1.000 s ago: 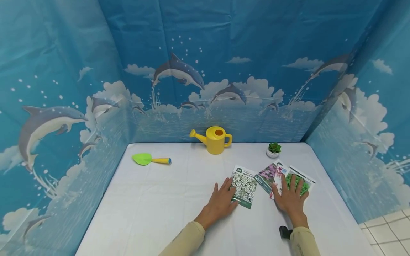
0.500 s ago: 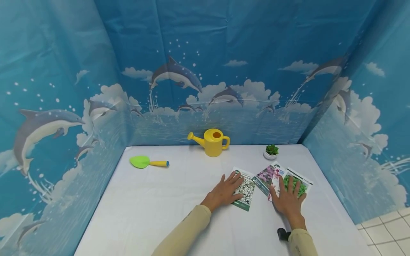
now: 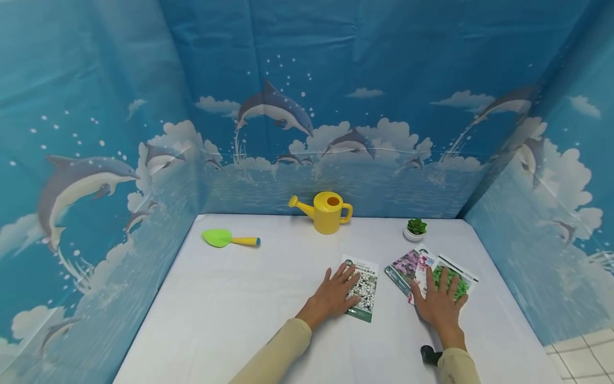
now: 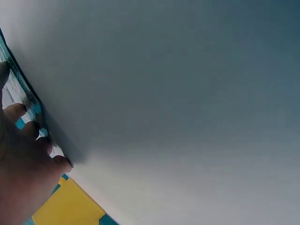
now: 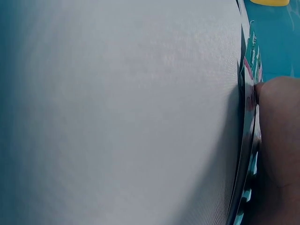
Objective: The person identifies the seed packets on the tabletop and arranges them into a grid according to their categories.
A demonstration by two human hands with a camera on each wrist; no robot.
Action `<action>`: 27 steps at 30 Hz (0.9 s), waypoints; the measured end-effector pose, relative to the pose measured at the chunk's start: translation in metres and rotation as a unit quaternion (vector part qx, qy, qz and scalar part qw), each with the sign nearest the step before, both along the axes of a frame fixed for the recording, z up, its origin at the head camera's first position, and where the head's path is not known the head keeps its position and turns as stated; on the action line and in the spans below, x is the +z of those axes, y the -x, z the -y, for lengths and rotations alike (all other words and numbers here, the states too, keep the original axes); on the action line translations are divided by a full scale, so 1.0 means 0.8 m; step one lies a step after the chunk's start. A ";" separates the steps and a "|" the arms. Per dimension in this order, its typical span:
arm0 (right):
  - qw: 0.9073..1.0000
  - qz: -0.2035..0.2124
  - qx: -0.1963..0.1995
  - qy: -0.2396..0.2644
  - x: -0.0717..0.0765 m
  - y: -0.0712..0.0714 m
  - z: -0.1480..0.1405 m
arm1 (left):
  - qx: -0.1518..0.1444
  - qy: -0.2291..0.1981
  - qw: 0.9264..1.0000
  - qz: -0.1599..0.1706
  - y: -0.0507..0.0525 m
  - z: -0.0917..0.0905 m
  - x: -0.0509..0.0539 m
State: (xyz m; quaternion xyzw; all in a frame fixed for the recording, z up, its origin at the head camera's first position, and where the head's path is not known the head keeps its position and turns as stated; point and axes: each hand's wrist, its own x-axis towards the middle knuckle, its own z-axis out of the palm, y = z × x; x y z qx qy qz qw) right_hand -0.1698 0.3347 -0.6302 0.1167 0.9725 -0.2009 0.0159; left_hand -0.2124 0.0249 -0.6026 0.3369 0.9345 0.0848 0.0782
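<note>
My left hand (image 3: 334, 293) rests with spread fingers on the left part of a seed packet with white flowers (image 3: 367, 290), which lies flat on the white table. To the right, my right hand (image 3: 440, 309) lies spread over a fan of overlapping seed packets. One is a purple-flower packet (image 3: 404, 265), one a pink-and-white packet (image 3: 425, 260), and the rightmost a green-leaf packet (image 3: 464, 284). The fingers hide part of these prints. In the left wrist view, the left hand (image 4: 23, 173) touches the packet edge-on; the right wrist view has the right hand (image 5: 280, 140) against the stacked packets.
A yellow watering can (image 3: 327, 216) stands at the back of the table (image 3: 230, 309). Left of it lies a trowel (image 3: 230, 238) with a green blade. A small potted succulent (image 3: 414, 230) stands behind the fanned packets. Dolphin-printed curtains (image 3: 297, 176) enclose three sides.
My left hand moved from the white-flower packet's left edge onto its face, then shifted back left, and the packet slid slightly left and nearer. The right hand stayed on its packets.
</note>
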 end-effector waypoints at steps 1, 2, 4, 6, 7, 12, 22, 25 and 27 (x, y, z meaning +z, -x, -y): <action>1.000 0.001 -0.001 0.001 0.000 0.000 -0.001 | 0.004 0.000 1.000 -0.002 -0.002 0.001 0.000; 1.000 0.002 -0.001 0.001 0.000 -0.001 -0.001 | 0.008 0.000 1.000 -0.004 -0.005 0.003 -0.001; 1.000 0.003 -0.002 0.001 0.001 -0.001 -0.002 | 0.017 -0.001 1.000 -0.007 -0.009 0.005 -0.003; 1.000 0.004 -0.003 0.003 0.003 -0.001 -0.001 | 0.026 -0.002 1.000 -0.010 -0.013 0.007 -0.004; 1.000 0.005 -0.003 0.004 0.003 -0.001 0.000 | 0.031 -0.002 0.999 -0.010 -0.015 0.008 -0.004; 1.000 0.006 -0.003 0.008 0.005 0.001 0.003 | 0.051 -0.017 0.999 -0.001 -0.022 0.015 -0.003; 1.000 -0.005 -0.001 0.015 0.005 0.001 0.003 | 0.079 -0.072 0.994 -0.004 -0.034 0.030 -0.025; 1.000 -0.001 -0.002 0.016 0.005 0.001 0.003 | 0.078 -0.079 0.994 -0.003 -0.041 0.037 -0.017; 1.000 0.002 -0.001 0.016 0.006 0.001 0.003 | 0.080 -0.080 0.994 0.001 -0.046 0.042 -0.012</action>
